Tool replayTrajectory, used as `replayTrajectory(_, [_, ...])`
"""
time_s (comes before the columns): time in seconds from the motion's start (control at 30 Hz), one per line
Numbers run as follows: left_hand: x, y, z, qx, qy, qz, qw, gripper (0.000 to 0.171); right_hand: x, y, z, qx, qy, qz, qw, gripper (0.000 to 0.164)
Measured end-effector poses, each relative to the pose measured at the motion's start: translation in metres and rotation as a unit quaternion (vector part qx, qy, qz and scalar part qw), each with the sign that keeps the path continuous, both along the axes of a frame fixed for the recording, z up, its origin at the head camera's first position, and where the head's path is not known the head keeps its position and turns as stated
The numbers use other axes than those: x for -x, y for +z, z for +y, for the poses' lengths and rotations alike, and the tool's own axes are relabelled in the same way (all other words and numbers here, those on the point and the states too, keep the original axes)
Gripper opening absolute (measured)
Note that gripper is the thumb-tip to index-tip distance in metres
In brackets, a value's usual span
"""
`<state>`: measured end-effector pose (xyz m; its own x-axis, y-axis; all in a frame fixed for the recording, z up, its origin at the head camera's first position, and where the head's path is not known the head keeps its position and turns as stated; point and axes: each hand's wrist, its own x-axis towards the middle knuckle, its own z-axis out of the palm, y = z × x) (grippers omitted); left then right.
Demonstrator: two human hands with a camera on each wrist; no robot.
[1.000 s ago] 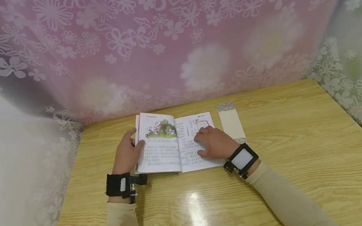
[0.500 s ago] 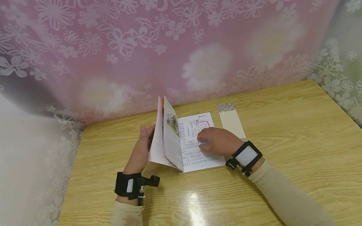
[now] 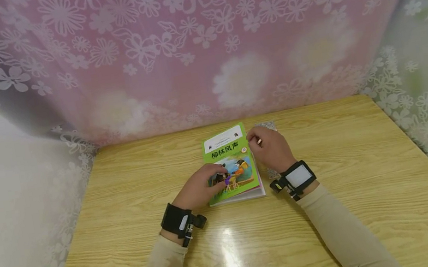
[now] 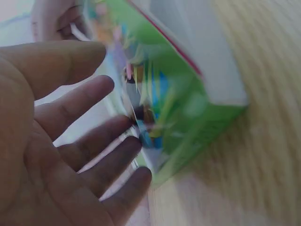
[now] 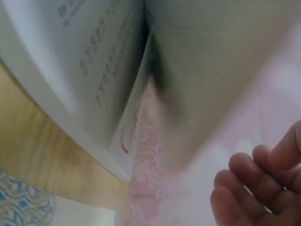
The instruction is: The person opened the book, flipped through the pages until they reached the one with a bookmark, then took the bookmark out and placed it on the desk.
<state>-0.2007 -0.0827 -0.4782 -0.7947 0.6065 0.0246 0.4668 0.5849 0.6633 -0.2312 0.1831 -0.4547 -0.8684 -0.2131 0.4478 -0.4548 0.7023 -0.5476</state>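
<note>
A green-covered picture book (image 3: 221,139) lies on the table with its front cover swung nearly over the pages. In the right wrist view its printed pages (image 5: 94,61) still stand apart. My left hand (image 3: 199,187) touches the cover picture with spread fingers; in the left wrist view the fingertips (image 4: 141,179) are right at the cover. Just off the book's right edge, my right hand (image 3: 272,147) hovers with loosely bent fingers and nothing between them. Beneath it is a pale bookmark (image 3: 267,124) with patterned ends, its middle mostly hidden by the hand.
The wood-grain table (image 3: 140,173) extends on both sides of the book. Behind its far edge hangs a pink floral curtain (image 3: 187,72). Both wrists wear black straps with small cameras.
The left hand has swung the left-side pages and cover over to the right, bringing the green front cover up. The right hand has lifted off the page and moved right, over the bookmark.
</note>
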Motion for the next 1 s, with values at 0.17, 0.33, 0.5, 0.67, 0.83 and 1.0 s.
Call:
replayTrajectory(0.17, [-0.005, -0.005, 0.002, 0.082, 0.029, 0.085, 0.9925, 0.051, 0.0, -0.003, -0.003, -0.043, 0.035, -0.069, 0.996, 0.023])
replayTrajectory(0.33, [-0.008, -0.005, 0.002, 0.098, 0.046, 0.105, 0.9885, 0.055, -0.002, -0.012, -0.011, -0.166, 0.089, -0.136, 0.973, 0.022])
replayTrajectory(0.5, [-0.009, -0.003, 0.004, 0.113, 0.045, 0.079, 0.9894, 0.062, -0.002, -0.014, -0.011, -0.195, 0.091, -0.144, 0.966, 0.024])
replayTrajectory(0.67, [-0.011, -0.001, 0.008, 0.123, 0.055, 0.043, 0.9899, 0.07, 0.0, -0.015, -0.009, -0.195, 0.102, -0.149, 0.964, 0.03])
replayTrajectory(0.83, [-0.012, -0.001, 0.009, 0.127, 0.056, 0.037, 0.9896, 0.07, -0.002, -0.017, -0.009, -0.191, 0.111, -0.164, 0.961, 0.023])
replayTrajectory(1.0, [-0.011, 0.0, 0.002, 0.116, 0.068, 0.045, 0.9899, 0.062, -0.004, -0.016, -0.011, -0.184, 0.098, -0.11, 0.972, 0.022])
